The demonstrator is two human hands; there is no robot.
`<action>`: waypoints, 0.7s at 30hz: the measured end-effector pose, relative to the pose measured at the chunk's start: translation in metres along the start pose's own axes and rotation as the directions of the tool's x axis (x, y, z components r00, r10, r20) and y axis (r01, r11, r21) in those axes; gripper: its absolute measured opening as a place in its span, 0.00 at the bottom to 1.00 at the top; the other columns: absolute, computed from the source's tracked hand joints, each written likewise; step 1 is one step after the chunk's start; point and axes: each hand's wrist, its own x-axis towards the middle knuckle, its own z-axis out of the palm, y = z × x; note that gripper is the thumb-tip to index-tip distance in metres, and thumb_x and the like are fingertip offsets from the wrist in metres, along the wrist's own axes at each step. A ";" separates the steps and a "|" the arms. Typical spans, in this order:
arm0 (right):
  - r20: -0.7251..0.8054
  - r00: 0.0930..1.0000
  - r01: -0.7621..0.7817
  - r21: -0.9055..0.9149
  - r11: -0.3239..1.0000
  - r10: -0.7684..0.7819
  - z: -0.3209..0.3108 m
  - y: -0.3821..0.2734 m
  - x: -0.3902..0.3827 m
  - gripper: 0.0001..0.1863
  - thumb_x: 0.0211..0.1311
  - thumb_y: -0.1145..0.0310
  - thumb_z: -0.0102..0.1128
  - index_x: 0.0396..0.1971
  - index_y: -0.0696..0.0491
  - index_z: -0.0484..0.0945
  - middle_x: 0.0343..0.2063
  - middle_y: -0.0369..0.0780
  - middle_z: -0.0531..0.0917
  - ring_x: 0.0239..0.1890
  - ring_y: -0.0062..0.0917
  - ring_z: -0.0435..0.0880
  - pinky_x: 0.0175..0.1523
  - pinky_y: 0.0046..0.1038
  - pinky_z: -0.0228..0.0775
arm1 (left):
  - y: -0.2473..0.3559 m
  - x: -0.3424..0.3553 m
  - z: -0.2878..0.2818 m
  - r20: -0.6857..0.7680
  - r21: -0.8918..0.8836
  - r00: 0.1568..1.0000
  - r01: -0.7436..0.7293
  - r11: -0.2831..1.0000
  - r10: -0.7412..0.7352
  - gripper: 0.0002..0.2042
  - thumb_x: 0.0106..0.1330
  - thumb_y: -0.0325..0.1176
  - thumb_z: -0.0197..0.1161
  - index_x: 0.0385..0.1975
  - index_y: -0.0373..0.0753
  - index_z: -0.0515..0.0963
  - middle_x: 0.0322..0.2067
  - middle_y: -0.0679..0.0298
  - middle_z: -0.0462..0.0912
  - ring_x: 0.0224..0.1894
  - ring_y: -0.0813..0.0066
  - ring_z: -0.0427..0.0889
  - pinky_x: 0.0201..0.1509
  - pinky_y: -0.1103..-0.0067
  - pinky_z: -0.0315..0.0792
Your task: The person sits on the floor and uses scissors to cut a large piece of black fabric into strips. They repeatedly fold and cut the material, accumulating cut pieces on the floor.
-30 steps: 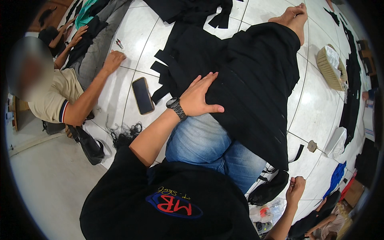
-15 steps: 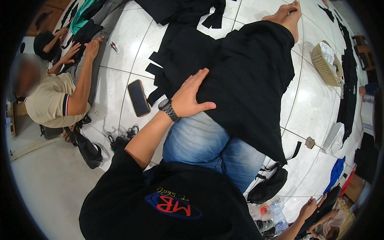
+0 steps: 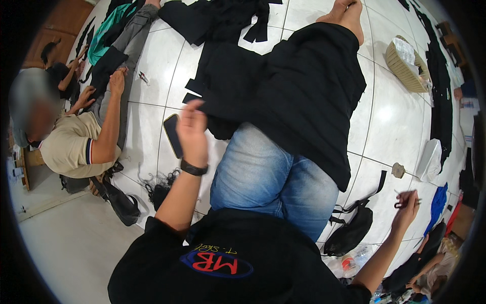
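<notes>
Your black cloth lies across your outstretched legs, covering them from the thighs of your blue jeans down to the bare feet at its far end. Your left hand is up at the cloth's left edge, blurred, its fingertips meeting a corner of the fabric; you cannot tell from this view whether they pinch it or only touch it. A dark band circles that wrist. Your right hand is out to the side, well apart from the cloth, its fingers closed around a small dark tool with a thin pale tip. Beside your left hand, a phone lies on the white tile floor, partly hidden by the hand, with a small red-handled tool farther up. Near your right hand lie a black bag with straps and a blue cloth. A woven basket stands farther up on your right, and a co-worker in a beige shirt sits on your left, both hands at dark fabric.
</notes>
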 end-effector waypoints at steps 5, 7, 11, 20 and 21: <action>0.154 0.988 -0.010 0.243 0.970 -0.028 0.126 -0.055 -0.027 0.28 0.77 0.50 0.41 0.56 0.60 0.74 0.57 0.48 0.78 0.59 0.31 0.76 0.67 0.32 0.61 | 0.000 0.002 -0.059 -0.153 0.477 0.928 -0.233 0.848 0.341 0.31 0.64 0.27 0.58 0.69 0.32 0.59 0.68 0.51 0.64 0.70 0.63 0.63 0.72 0.69 0.55; 0.361 0.932 -0.147 0.411 0.900 -0.013 0.178 -0.093 -0.058 0.32 0.77 0.49 0.39 0.67 0.61 0.64 0.68 0.48 0.67 0.68 0.31 0.67 0.75 0.33 0.52 | 0.017 -0.023 -0.044 0.084 0.346 0.950 -0.310 0.886 0.300 0.26 0.64 0.26 0.60 0.63 0.30 0.67 0.62 0.52 0.73 0.65 0.61 0.70 0.69 0.67 0.61; 0.728 0.660 -0.490 0.606 0.627 -0.188 0.259 -0.120 -0.119 0.37 0.77 0.51 0.41 0.73 0.62 0.50 0.75 0.43 0.54 0.74 0.29 0.56 0.78 0.33 0.41 | 0.074 -0.067 0.030 0.512 0.303 0.764 -0.588 0.750 0.392 0.12 0.54 0.29 0.71 0.38 0.37 0.85 0.53 0.55 0.80 0.62 0.50 0.72 0.65 0.60 0.65; 0.971 0.091 -0.761 0.210 0.613 -0.219 0.293 -0.124 -0.130 0.19 0.76 0.66 0.49 0.58 0.61 0.76 0.69 0.44 0.66 0.69 0.32 0.67 0.71 0.31 0.59 | 0.037 -0.048 -0.045 0.356 0.430 0.925 -0.287 0.856 0.131 0.03 0.54 0.22 0.71 0.26 0.35 0.83 0.41 0.61 0.83 0.57 0.59 0.76 0.62 0.65 0.68; 0.975 0.005 -0.697 0.162 0.699 -0.220 0.285 -0.123 -0.117 0.18 0.76 0.66 0.49 0.55 0.61 0.78 0.66 0.45 0.71 0.66 0.33 0.71 0.69 0.31 0.63 | 0.031 -0.046 -0.068 0.295 0.483 0.954 -0.195 0.854 0.051 0.03 0.55 0.23 0.71 0.27 0.34 0.83 0.40 0.60 0.84 0.56 0.60 0.77 0.61 0.67 0.69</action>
